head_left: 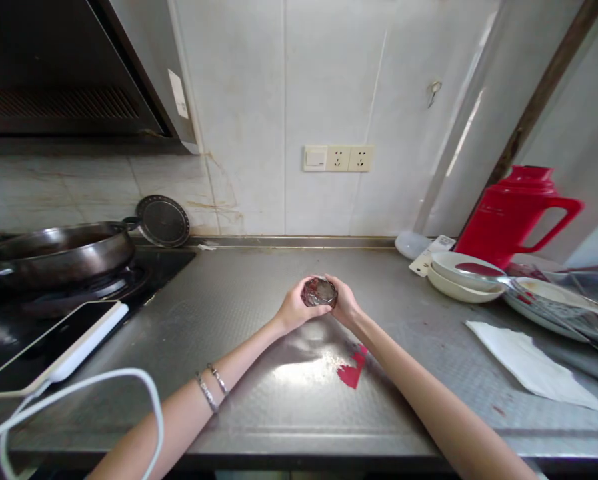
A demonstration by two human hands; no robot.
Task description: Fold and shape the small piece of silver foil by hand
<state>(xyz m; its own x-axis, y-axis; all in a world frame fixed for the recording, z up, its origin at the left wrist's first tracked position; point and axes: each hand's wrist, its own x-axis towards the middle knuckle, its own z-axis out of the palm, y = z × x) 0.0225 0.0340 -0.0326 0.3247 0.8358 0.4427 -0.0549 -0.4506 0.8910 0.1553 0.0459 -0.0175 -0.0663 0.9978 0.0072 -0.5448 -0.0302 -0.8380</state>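
Both hands are wrapped around a small, round, clear-looking container (319, 292) with dark reddish-brown patches, seen from above near the middle of the metal counter. My left hand (297, 308) curls around its left and near side, the thumb lying across the front. On the other side, my right hand (346, 301) closes around the right edge. The fingers meet close together at the back, and the container's lower part is hidden by the hands. Torn red scraps (351, 372) lie on the counter just below the hands, beside my right forearm.
A steel pan (63, 250) sits on the black stove at left, with a phone (53, 347) and white cable (143, 380) nearer. At right stand a red thermos jug (511, 217), stacked bowls (463, 283), a ladle (483, 271) and a white tissue (529, 363).
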